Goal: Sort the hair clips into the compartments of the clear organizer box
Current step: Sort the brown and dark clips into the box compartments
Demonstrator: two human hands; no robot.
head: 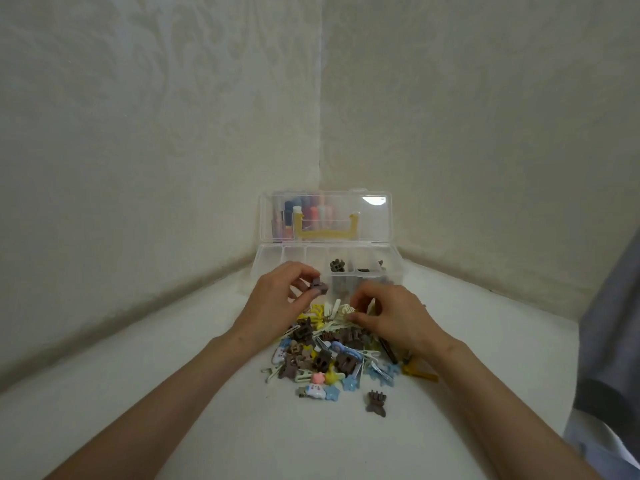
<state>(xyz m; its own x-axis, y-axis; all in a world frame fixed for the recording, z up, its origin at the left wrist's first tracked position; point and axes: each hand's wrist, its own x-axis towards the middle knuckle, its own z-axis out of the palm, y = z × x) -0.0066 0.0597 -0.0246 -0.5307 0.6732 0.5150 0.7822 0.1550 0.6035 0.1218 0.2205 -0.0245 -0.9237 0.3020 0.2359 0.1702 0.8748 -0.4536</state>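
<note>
Hair clips lie heaped at lower centre of the frame on a white surface, just in front of the clear organizer box, whose lid stands open. Left of centre, the left hand pinches a small brown claw clip between thumb and fingertips near the box's front wall. The right hand curls its fingers over a cream clip at the heap's top, though whether it grips it I cannot tell.

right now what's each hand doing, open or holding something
Left hand: holds a brown claw clip.
Right hand: curled over a cream clip; grip cannot be told.
</note>
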